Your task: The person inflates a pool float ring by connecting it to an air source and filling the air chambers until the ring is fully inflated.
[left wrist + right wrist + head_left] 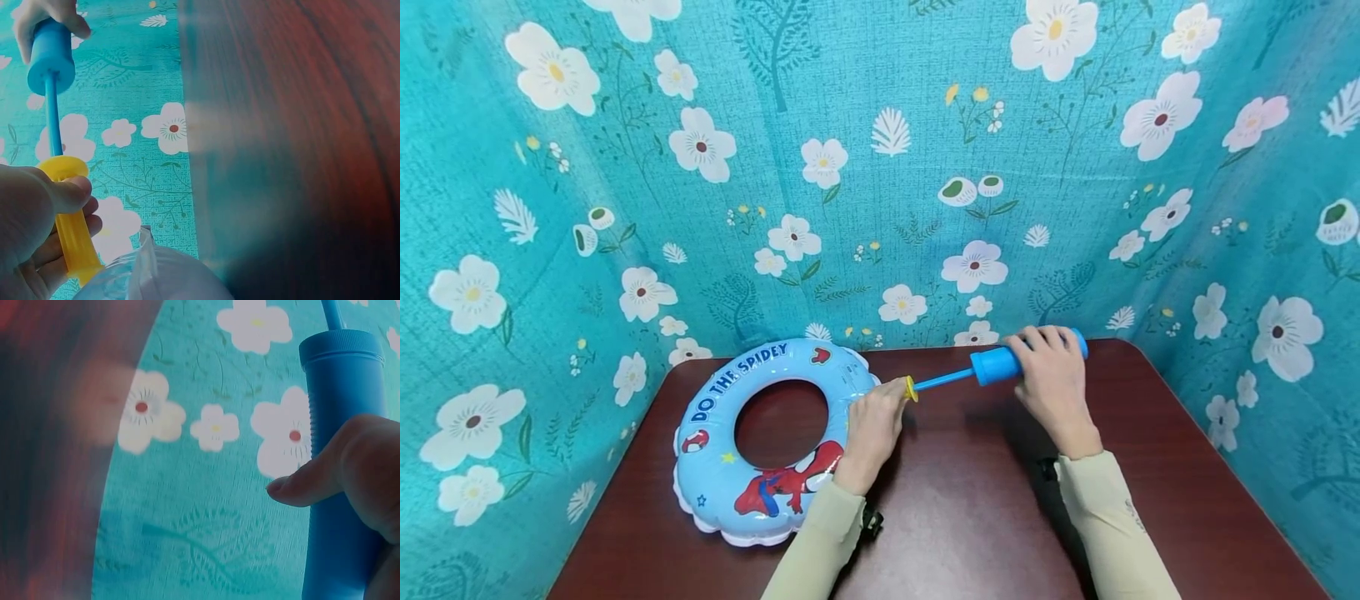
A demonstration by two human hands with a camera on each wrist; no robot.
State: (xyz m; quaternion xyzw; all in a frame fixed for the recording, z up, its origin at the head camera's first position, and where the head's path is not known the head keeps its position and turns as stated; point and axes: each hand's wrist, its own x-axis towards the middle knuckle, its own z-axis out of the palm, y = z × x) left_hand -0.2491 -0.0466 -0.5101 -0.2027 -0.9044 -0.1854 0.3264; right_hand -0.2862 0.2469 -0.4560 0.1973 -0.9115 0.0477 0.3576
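Note:
A blue hand pump (995,365) is held above the table, tilted slightly with its barrel to the right. My right hand (1051,379) grips the barrel, its thumb lying across it in the right wrist view. From the barrel a thin blue rod (946,380) runs out to a yellow flanged end piece (78,240). My left hand (874,425) wraps its fingers and thumb round that yellow piece. Beside and partly under the left hand lies an inflated light-blue swim ring (709,475) with red cartoon figures. The yellow piece's tip reaches the ring's edge (178,275) in the left wrist view.
Both hands work over a dark reddish-brown table (970,508). A teal curtain (880,192) with white flowers hangs behind it and along both sides. The swim ring takes up the table's left part, close to the back edge.

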